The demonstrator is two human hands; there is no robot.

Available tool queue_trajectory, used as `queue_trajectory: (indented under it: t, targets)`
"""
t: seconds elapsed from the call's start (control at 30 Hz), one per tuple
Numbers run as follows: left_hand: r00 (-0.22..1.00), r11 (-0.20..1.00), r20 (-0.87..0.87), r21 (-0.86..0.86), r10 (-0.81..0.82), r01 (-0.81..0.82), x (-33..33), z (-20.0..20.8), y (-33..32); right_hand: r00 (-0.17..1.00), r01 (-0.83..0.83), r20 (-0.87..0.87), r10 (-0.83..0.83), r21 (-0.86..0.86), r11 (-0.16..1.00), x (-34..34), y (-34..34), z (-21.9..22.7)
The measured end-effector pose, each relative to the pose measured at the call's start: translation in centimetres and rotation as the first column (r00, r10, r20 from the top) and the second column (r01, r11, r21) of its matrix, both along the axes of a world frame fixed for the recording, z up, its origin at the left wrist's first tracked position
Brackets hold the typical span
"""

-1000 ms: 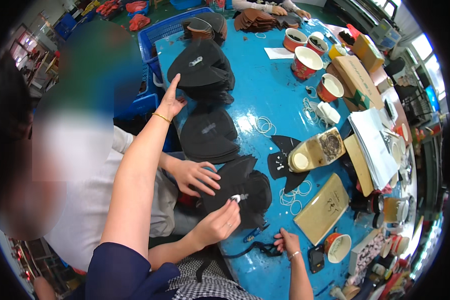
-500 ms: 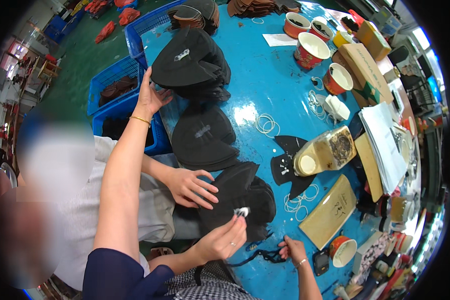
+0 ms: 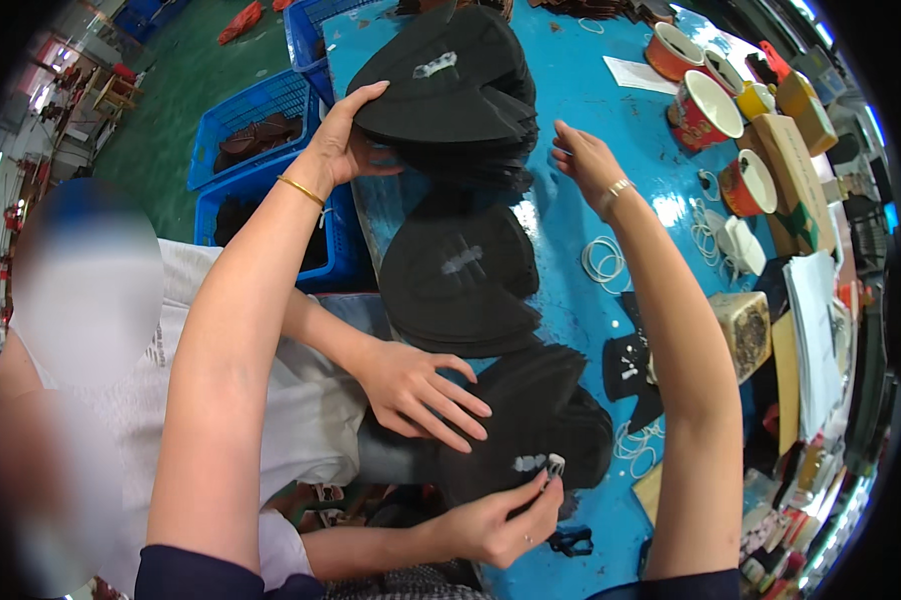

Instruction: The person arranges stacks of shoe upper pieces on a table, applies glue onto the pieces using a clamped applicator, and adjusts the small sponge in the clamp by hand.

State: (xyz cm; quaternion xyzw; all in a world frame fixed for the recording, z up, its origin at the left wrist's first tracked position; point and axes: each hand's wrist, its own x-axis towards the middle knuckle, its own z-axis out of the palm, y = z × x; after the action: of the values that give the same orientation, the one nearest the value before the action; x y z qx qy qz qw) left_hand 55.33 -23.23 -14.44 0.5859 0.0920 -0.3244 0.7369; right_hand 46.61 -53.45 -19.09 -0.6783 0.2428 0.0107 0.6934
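A thick stack of black, leaf-shaped sheet pieces (image 3: 461, 85) lies at the far side of the blue table, with a whitish patch on its top piece. My left hand (image 3: 346, 140) is against its left edge, fingers apart. Across from it, my right hand (image 3: 583, 160) hovers just right of the stack, empty, with fingers loosely bent and apart. A lower stack of similar black pieces (image 3: 451, 290) lies nearer, and a third black stack (image 3: 541, 400) sits closest. Over that one, a co-worker's hand (image 3: 516, 520) pinches a small white-tipped object (image 3: 555, 465); their other hand (image 3: 421, 390) rests flat on it.
Blue crates (image 3: 246, 130) stand left of the table. Paper tubs (image 3: 704, 110), a cardboard box (image 3: 796, 180) and papers (image 3: 816, 330) line the right side. White cord (image 3: 603, 260) lies coiled mid-table. A grimy plastic container (image 3: 746, 330) stands partly behind my right forearm.
My right hand has moved from the near table, beside a black strap, up to the right of the far stack. My left hand stays at that stack's edge. The view has shifted.
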Motion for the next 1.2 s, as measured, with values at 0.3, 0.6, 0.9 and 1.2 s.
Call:
queue_trajectory:
  t: [0.3, 0.6, 0.9, 1.2]
  targets:
    - [0.99, 0.997, 0.141, -0.076, -0.018, 0.029, -0.1, -0.5, 1.4, 0.969, -0.198, -0.125, 0.213, 0.121, 0.973, 6.0, -0.1, -1.1]
    - [0.996, 0.948, 0.088, -0.318, 0.021, 0.008, -1.6, -3.1, 3.2, 0.951, -0.293, 0.205, 0.23, 0.372, 0.881, 3.6, 4.4, -1.8]
    - [0.995, 0.937, 0.047, -0.342, 0.091, -0.069, -3.1, -1.7, 1.8, 0.99, -0.081, 0.144, -0.006, 0.591, 0.802, 2.8, 5.9, -1.9]
    - [0.987, 0.886, 0.059, -0.452, 0.148, -0.105, -8.5, 4.7, -0.1, 0.943, -0.092, 0.331, -0.039, 0.37, 0.925, -3.7, 1.7, 7.0]
